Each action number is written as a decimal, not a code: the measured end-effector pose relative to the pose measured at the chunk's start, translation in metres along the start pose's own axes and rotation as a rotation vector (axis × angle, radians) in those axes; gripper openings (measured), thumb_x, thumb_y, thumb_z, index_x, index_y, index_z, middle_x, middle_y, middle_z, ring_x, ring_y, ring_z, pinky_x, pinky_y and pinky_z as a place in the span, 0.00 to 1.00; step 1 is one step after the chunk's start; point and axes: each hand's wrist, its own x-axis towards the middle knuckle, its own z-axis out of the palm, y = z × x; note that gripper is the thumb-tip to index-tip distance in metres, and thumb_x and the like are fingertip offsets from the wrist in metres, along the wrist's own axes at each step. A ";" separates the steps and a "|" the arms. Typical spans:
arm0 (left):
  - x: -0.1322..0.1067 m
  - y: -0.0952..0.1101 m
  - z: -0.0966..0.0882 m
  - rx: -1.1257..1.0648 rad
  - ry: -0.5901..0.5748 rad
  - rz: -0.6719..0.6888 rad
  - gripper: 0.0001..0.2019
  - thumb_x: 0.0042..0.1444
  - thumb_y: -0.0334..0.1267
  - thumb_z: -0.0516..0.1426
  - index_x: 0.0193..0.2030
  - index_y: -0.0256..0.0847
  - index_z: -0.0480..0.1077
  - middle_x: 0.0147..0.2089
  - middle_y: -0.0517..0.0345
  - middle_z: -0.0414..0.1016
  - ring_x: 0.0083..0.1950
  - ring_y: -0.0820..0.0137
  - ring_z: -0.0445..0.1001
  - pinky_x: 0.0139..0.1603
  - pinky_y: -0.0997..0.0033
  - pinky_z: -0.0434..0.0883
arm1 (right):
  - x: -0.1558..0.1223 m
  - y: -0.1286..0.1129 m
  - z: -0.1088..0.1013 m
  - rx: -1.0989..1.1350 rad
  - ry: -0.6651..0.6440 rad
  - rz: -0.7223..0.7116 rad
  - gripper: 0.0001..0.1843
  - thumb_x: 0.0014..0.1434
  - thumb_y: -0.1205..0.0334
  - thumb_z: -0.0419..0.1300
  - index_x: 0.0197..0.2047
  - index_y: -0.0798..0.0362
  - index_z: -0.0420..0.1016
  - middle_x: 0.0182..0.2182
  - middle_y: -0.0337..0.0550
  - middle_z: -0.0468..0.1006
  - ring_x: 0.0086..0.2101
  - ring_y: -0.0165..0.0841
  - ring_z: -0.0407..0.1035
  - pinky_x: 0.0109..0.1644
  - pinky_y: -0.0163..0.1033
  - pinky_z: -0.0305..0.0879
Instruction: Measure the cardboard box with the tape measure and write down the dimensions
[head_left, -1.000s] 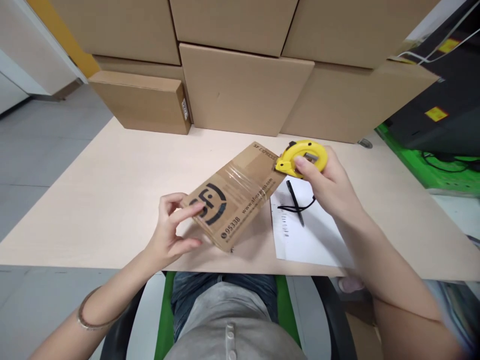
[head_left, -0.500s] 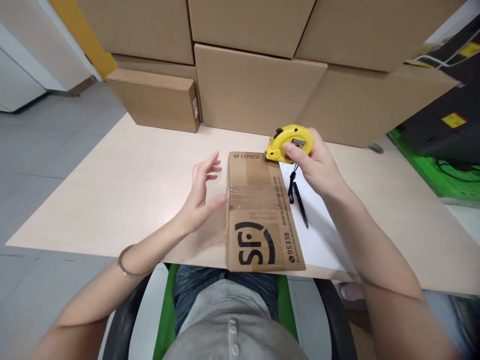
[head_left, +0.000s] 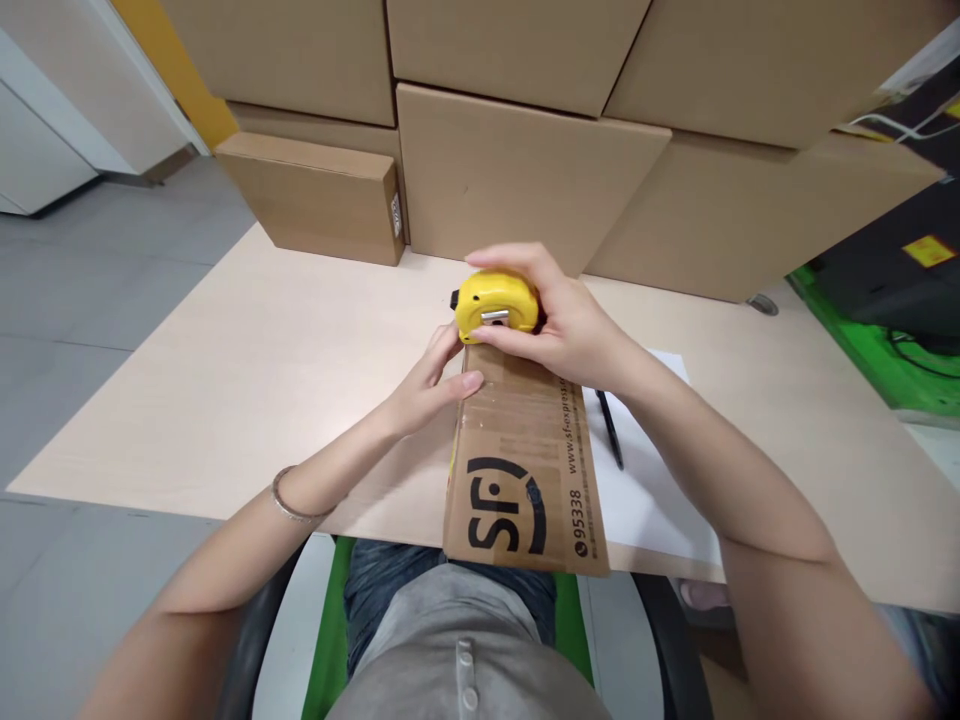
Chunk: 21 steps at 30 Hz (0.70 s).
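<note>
A flat brown parcel box printed with a black SF logo lies lengthwise on the pale table, its near end past the table's front edge. My right hand grips a yellow tape measure at the box's far end. My left hand rests against the far left corner of the box, fingers curled up toward the tape measure. A thin bangle sits on my left wrist.
A white sheet of paper with a black pen lies right of the box. Large cardboard cartons are stacked along the table's back, a smaller one at the left. A green floor area and black equipment are at the right.
The box was turned from a slant to lengthwise and pulled toward me. My right hand carried the tape measure left to the box's far end, and my left hand closed in on that corner.
</note>
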 end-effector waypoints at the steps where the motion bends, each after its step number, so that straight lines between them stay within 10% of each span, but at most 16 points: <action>1: 0.000 -0.002 0.001 -0.014 0.009 0.020 0.38 0.64 0.63 0.62 0.77 0.56 0.61 0.77 0.50 0.66 0.79 0.45 0.63 0.78 0.36 0.65 | -0.004 0.001 -0.003 0.001 -0.002 -0.006 0.26 0.65 0.52 0.69 0.64 0.40 0.73 0.61 0.42 0.79 0.56 0.42 0.77 0.64 0.51 0.73; 5: -0.002 -0.007 0.006 -0.018 0.036 0.076 0.42 0.64 0.63 0.62 0.81 0.65 0.50 0.78 0.56 0.64 0.79 0.49 0.64 0.79 0.40 0.65 | -0.032 0.007 -0.025 0.023 0.068 0.024 0.23 0.63 0.55 0.72 0.61 0.38 0.78 0.58 0.40 0.82 0.54 0.41 0.78 0.61 0.50 0.75; 12: -0.003 0.000 0.006 0.118 0.059 0.129 0.26 0.69 0.61 0.57 0.71 0.63 0.68 0.65 0.52 0.72 0.68 0.49 0.70 0.71 0.37 0.71 | -0.090 0.027 -0.054 0.011 0.306 0.146 0.24 0.58 0.58 0.75 0.56 0.32 0.79 0.53 0.38 0.82 0.48 0.42 0.80 0.52 0.50 0.80; 21: -0.004 0.006 0.008 0.080 0.065 0.105 0.25 0.69 0.58 0.57 0.69 0.59 0.70 0.64 0.51 0.71 0.68 0.52 0.69 0.71 0.46 0.70 | -0.097 0.035 -0.051 0.038 0.325 0.145 0.20 0.61 0.55 0.73 0.55 0.35 0.77 0.51 0.41 0.82 0.47 0.41 0.80 0.49 0.48 0.81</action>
